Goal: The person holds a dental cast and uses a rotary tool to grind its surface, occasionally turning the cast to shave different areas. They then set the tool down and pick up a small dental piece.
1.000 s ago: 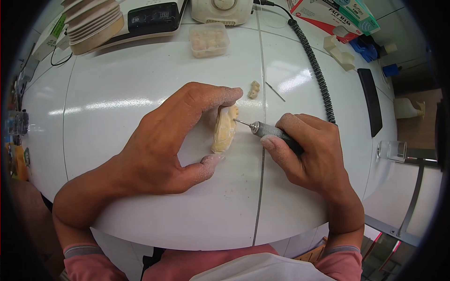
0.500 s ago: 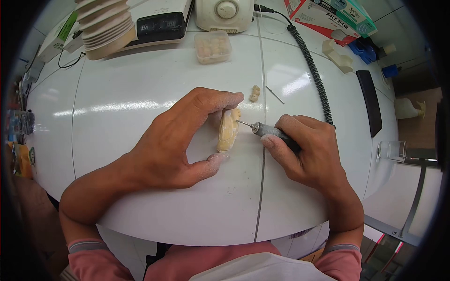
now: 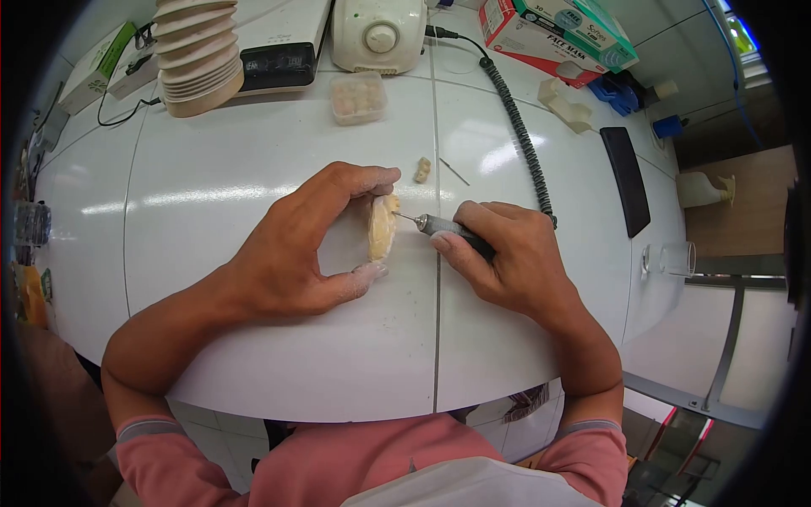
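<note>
My left hand grips a yellowish-cream dental model between thumb and fingers, holding it just above or on the white tabletop. The model's tooth-like bumps face up and to the right. In my right hand is a dark rotary handpiece, its thin metal bur pointing left with the tip at the model's right edge. Pale dust coats the fingertips of both hands. Beyond them lie a small tooth-shaped piece and a thin metal rod.
A coiled black cord runs from the cream control box toward my right hand. At the back stand a clear plastic container, a ribbed hose and a face mask box. To the right are a black strip and a glass.
The camera view has turned to the right, so the table and both hands appear farther left. Both hands keep their grips, and the bur stays at the model's right edge.
</note>
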The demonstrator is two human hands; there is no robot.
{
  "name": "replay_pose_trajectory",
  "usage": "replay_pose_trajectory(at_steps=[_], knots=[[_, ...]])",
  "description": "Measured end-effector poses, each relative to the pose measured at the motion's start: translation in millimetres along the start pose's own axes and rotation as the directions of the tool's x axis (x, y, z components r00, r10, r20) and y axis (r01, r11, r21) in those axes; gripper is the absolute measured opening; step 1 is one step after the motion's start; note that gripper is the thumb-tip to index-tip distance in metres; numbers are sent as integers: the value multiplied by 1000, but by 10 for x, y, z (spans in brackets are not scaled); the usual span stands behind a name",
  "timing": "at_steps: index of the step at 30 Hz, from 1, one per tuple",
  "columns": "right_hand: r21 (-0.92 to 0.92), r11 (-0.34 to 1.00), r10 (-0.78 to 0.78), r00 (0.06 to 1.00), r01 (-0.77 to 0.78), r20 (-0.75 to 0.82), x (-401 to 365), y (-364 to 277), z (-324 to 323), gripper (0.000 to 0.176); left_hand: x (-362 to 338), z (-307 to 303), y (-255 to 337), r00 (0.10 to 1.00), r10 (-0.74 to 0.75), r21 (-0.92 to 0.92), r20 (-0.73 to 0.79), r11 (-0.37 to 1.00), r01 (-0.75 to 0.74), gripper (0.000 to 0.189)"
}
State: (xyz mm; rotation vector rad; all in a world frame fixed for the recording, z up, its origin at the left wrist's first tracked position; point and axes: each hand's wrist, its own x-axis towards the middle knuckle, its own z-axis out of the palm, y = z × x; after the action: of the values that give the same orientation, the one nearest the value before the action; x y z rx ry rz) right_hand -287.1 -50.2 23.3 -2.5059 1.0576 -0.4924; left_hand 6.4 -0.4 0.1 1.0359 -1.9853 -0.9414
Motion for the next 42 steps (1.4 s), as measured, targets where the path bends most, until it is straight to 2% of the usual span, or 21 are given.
replay_pose_trajectory(at_steps=[14,40,42], knots=[[-16,1000,18,999,-17,41,1,-8,-6,32,-14,1,-13,1000,7,6,7,1000,-7,83],[7,1000,2,1000,-2,10,0,1,11,32,-3,-8,9,1000,-7,11,5,1000,7,81],[15,999,32,999,-32,35,-2,-25,-6,27,-7,4,-2,1000,-2,10,4,1000,2,81]])
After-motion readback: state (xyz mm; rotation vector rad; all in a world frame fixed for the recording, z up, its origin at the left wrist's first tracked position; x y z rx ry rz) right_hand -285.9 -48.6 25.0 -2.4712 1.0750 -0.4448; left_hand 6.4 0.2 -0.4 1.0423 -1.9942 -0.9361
